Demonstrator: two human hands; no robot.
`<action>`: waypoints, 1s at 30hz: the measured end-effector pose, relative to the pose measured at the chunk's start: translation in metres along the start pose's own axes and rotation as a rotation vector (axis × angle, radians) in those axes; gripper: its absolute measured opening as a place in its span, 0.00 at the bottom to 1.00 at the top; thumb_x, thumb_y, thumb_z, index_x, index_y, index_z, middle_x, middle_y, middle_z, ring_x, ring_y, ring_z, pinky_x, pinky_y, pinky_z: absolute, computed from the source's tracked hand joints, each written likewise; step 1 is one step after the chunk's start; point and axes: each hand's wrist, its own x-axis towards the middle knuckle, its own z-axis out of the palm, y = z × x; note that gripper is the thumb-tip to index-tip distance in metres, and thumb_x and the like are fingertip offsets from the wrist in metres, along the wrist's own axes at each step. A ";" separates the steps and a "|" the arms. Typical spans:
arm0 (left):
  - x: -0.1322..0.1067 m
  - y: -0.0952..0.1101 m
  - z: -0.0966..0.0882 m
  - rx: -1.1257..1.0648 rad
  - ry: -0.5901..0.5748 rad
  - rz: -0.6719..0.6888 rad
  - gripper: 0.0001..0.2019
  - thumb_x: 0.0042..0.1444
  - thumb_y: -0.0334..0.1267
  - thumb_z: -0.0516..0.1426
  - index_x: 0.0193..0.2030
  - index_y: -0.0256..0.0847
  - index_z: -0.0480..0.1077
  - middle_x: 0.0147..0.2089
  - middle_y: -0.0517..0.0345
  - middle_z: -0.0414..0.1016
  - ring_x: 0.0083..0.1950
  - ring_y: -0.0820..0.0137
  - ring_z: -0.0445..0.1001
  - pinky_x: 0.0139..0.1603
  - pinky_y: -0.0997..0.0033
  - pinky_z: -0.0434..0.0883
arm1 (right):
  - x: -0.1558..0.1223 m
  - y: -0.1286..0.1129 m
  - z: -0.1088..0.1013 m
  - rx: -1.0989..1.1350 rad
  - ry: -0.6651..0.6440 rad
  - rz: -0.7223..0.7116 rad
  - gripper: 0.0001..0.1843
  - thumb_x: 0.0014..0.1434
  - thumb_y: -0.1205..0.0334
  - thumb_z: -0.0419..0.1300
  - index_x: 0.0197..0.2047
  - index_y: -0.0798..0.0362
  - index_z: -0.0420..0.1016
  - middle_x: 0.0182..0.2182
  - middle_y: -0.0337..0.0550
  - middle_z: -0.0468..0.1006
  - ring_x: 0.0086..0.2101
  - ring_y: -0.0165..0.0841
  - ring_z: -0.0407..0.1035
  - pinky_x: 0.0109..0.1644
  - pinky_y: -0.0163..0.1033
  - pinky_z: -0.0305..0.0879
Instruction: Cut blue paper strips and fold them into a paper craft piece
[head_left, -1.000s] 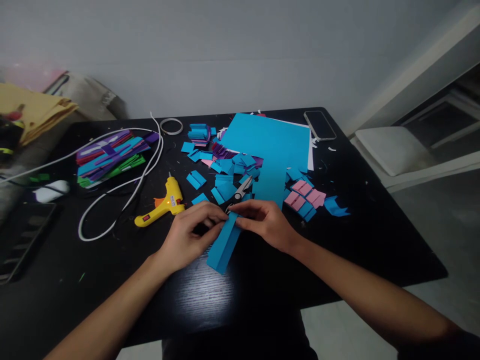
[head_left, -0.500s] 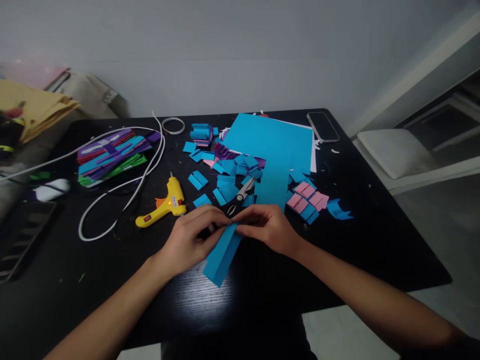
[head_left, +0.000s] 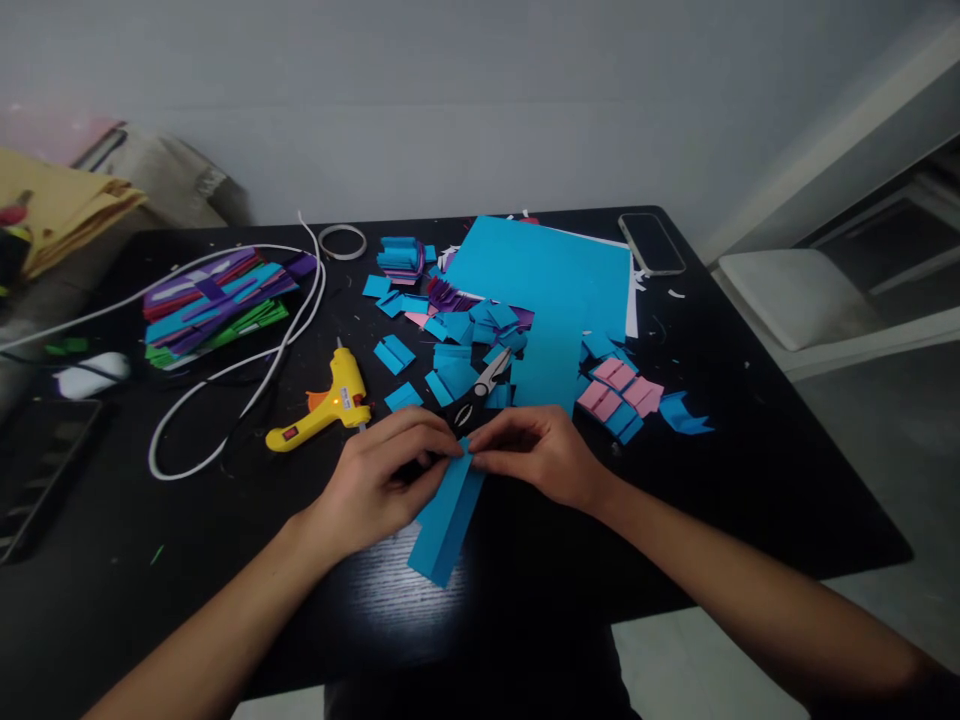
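A long blue paper strip [head_left: 448,515], folded lengthwise, lies slanted on the black table [head_left: 750,480] near the front edge. My left hand [head_left: 379,480] pinches its upper end from the left. My right hand [head_left: 536,453] pinches the same end from the right, fingertips nearly touching. Black-handled scissors [head_left: 474,395] lie just beyond my fingers. A large blue sheet [head_left: 551,290] lies behind them, with several small folded blue pieces [head_left: 457,350] and pink pieces [head_left: 621,385] around it.
A yellow glue gun [head_left: 324,408] lies left of my hands, with a white cable [head_left: 225,395] looping beside it. A stack of coloured paper strips [head_left: 214,305] sits far left. A tape ring [head_left: 342,241] and a phone [head_left: 652,243] lie at the back.
Both hands keep their pinch on the strip's upper end and have shifted only slightly; the strip's lower end has swung a little. The view has drifted a bit.
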 end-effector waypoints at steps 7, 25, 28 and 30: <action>0.003 -0.001 0.002 0.006 0.023 0.025 0.06 0.62 0.25 0.62 0.43 0.39 0.76 0.42 0.53 0.78 0.40 0.72 0.78 0.37 0.75 0.76 | -0.001 -0.001 0.001 -0.014 0.012 0.010 0.11 0.49 0.61 0.78 0.37 0.51 0.87 0.34 0.41 0.87 0.36 0.34 0.82 0.43 0.38 0.80; -0.001 -0.001 0.000 -0.016 0.019 0.035 0.10 0.59 0.21 0.63 0.43 0.39 0.75 0.43 0.53 0.78 0.43 0.70 0.79 0.42 0.72 0.77 | -0.004 -0.004 0.002 -0.042 0.024 0.005 0.09 0.52 0.61 0.77 0.37 0.51 0.86 0.34 0.42 0.87 0.36 0.34 0.82 0.41 0.37 0.79; -0.001 -0.001 0.001 -0.023 0.004 0.030 0.10 0.59 0.21 0.63 0.42 0.39 0.74 0.42 0.53 0.78 0.43 0.70 0.79 0.42 0.72 0.77 | -0.005 -0.005 0.002 -0.015 0.046 0.036 0.14 0.51 0.62 0.78 0.41 0.51 0.85 0.36 0.41 0.88 0.37 0.34 0.83 0.42 0.36 0.79; 0.000 -0.001 0.002 -0.031 -0.007 0.015 0.09 0.59 0.22 0.63 0.42 0.39 0.73 0.40 0.55 0.78 0.42 0.70 0.79 0.41 0.72 0.76 | -0.005 -0.005 0.002 0.005 0.035 0.043 0.15 0.51 0.62 0.78 0.43 0.50 0.85 0.37 0.42 0.88 0.39 0.35 0.83 0.43 0.36 0.79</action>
